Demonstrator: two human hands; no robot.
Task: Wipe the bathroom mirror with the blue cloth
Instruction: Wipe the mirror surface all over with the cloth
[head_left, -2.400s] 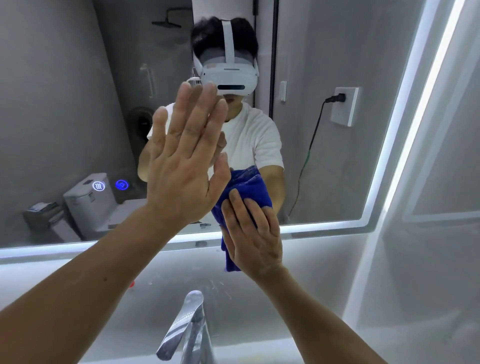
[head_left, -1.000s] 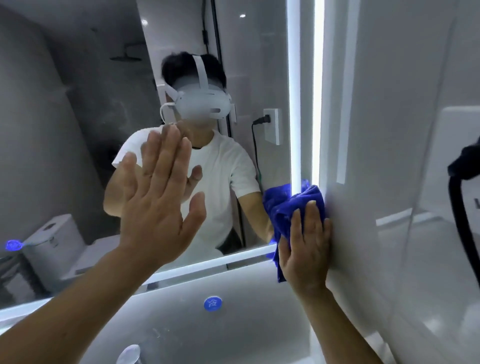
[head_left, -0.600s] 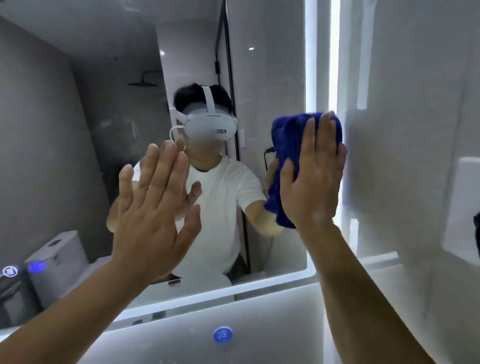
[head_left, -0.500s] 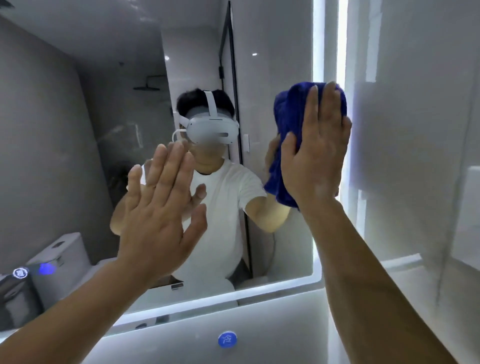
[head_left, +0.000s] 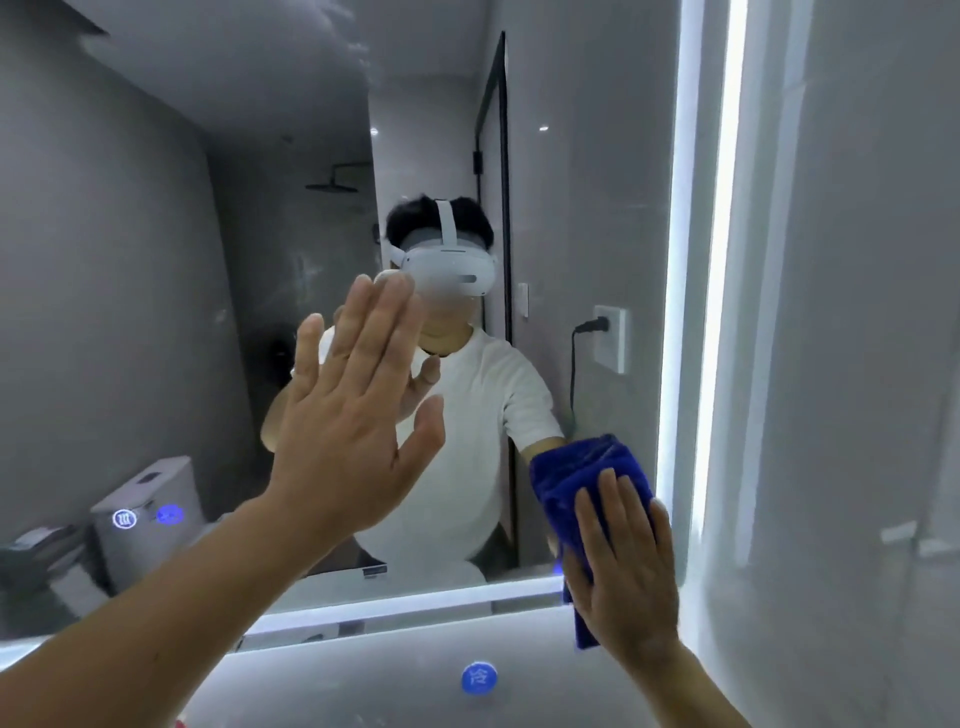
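Compared with half a second earlier, the right hand (head_left: 623, 571) and the blue cloth (head_left: 587, 478) had dropped from high beside the lit right edge of the bathroom mirror (head_left: 156, 260) to its lower right corner, while the left hand (head_left: 353, 431) had stayed spread in much the same place. The right hand lay flat with fingers extended and nearly together, pressing the bunched cloth against the glass; the cloth protruded above the fingertips and a strip of it hung below the palm, across the glowing bottom border. The left hand was fully open, fingers straight and close, thumb splayed outward, its palm towards the glass; whether it touched the surface could not be told, and it held nothing. The two hands were well apart. Below and between them, a round blue sticker (head_left: 478, 678) on the wall bore the white character "冷". Far left of the left hand, reflected in the mirror, a toilet tank (head_left: 148, 499) showed two small illuminated round icons, too blurred to read.
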